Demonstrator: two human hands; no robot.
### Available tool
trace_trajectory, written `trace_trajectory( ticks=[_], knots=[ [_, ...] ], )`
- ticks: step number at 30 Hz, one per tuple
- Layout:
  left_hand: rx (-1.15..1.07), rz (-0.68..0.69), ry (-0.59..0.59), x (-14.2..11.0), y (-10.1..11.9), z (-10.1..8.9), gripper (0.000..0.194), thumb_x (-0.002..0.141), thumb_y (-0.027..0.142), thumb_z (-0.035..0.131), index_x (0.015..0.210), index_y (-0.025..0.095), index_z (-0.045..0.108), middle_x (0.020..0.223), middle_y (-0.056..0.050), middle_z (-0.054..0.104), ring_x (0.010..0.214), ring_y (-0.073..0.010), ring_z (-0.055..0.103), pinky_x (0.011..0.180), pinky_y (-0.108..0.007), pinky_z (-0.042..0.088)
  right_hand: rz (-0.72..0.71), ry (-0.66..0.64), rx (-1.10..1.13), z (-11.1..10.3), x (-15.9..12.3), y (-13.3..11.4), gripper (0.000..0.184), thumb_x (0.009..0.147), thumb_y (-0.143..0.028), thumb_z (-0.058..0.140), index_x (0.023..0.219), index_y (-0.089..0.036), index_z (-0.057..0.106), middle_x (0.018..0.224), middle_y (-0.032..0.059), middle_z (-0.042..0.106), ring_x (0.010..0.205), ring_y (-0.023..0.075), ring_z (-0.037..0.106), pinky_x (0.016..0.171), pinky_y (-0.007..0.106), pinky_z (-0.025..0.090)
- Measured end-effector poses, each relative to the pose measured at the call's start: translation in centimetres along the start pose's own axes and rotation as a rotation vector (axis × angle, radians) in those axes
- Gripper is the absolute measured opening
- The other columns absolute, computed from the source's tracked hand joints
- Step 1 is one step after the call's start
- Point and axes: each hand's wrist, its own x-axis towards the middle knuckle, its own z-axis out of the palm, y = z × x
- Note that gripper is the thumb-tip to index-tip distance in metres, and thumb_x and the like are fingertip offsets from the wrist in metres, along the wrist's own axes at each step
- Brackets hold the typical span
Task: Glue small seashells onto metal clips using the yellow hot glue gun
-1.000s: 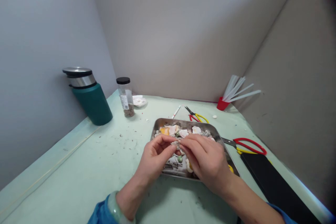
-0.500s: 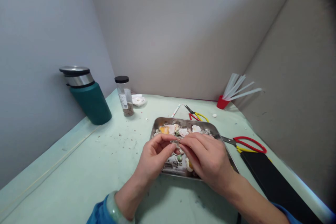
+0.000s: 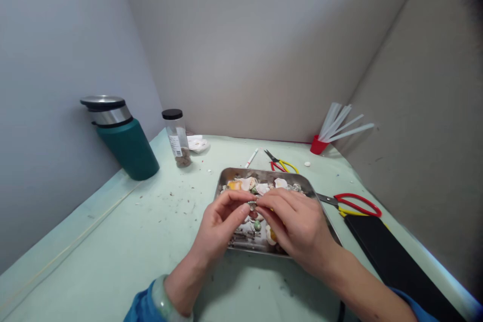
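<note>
Over a metal tray my two hands meet, fingertips almost touching. My left hand pinches a small silvery piece between thumb and forefinger; it is too small to name. The fingers of my right hand are pinched together at the right end of the same piece. Below them a green bead-like piece hangs or lies in the tray; I cannot tell which. Seashells and small metal bits lie in the tray, partly hidden by my hands.
Right of the tray lie red-and-yellow-handled scissors and a black flat object. Behind it are a smaller pair and a white stick. A red cup holds translucent sticks. A teal bottle and a clear jar stand left.
My hands stay together over the tray, the fingers shifting slightly around the small piece. The whole view has moved a little; nothing else has visibly changed place.
</note>
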Motion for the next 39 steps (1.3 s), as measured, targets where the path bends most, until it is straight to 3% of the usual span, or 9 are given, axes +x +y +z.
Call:
trace_trajectory(
  ticks=[11, 15, 24, 31, 39],
  knots=[
    [-0.005, 0.035, 0.007, -0.01, 0.01, 0.15, 0.01, 0.083, 0.022, 0.062, 0.09, 0.018, 0.068, 0.092, -0.004, 0.066, 0.075, -0.013, 0.061, 0.074, -0.026, 0.05, 0.034, 0.009, 0.059, 0.01, -0.13, 0.11, 0.012, 0.089, -0.016, 0.052, 0.096, -0.017, 0.062, 0.087, 0.0078, 0.066, 0.079, 0.0192, 0.061, 0.071, 0.032, 0.048],
    [0.002, 0.011, 0.002, -0.06, 0.11, 0.2, 0.013, 0.082, 0.021, 0.064, 0.093, 0.016, 0.068, 0.089, -0.004, 0.067, 0.075, -0.0128, 0.061, 0.074, -0.025, 0.05, 0.056, 0.017, 0.067, 0.1, -0.2, 0.09, 0.012, 0.09, -0.016, 0.05, 0.092, -0.017, 0.062, 0.082, 0.0063, 0.065, 0.076, 0.0182, 0.061, 0.071, 0.031, 0.047],
    [0.029, 0.051, 0.019, 0.09, -0.06, 0.12, 0.013, 0.081, 0.017, 0.064, 0.094, 0.019, 0.068, 0.099, -0.004, 0.066, 0.088, -0.0135, 0.061, 0.079, -0.022, 0.049, 0.149, -0.012, 0.193, 0.36, -0.33, 0.16, 0.008, 0.089, -0.016, 0.053, 0.094, -0.017, 0.059, 0.084, 0.005, 0.061, 0.073, 0.0164, 0.056, 0.065, 0.03, 0.043],
    [0.06, 0.076, -0.005, -0.16, -0.11, 0.01, 0.012, 0.086, 0.021, 0.059, 0.095, 0.02, 0.067, 0.105, -0.004, 0.064, 0.1, -0.0159, 0.058, 0.086, -0.024, 0.047, 0.139, -0.021, 0.24, 0.32, -0.24, -0.1, 0.009, 0.089, -0.013, 0.051, 0.09, -0.016, 0.059, 0.08, 0.0041, 0.059, 0.072, 0.0158, 0.054, 0.066, 0.03, 0.042],
    [0.067, 0.107, -0.003, -0.2, -0.18, 0.01, 0.01, 0.086, 0.02, 0.059, 0.093, 0.019, 0.066, 0.103, -0.005, 0.064, 0.102, -0.0172, 0.057, 0.087, -0.025, 0.046, 0.257, -0.07, 0.354, -0.43, 0.32, -0.71, 0.008, 0.087, -0.013, 0.053, 0.083, -0.016, 0.059, 0.073, 0.0002, 0.054, 0.063, 0.0122, 0.05, 0.06, 0.027, 0.039]
  ],
)
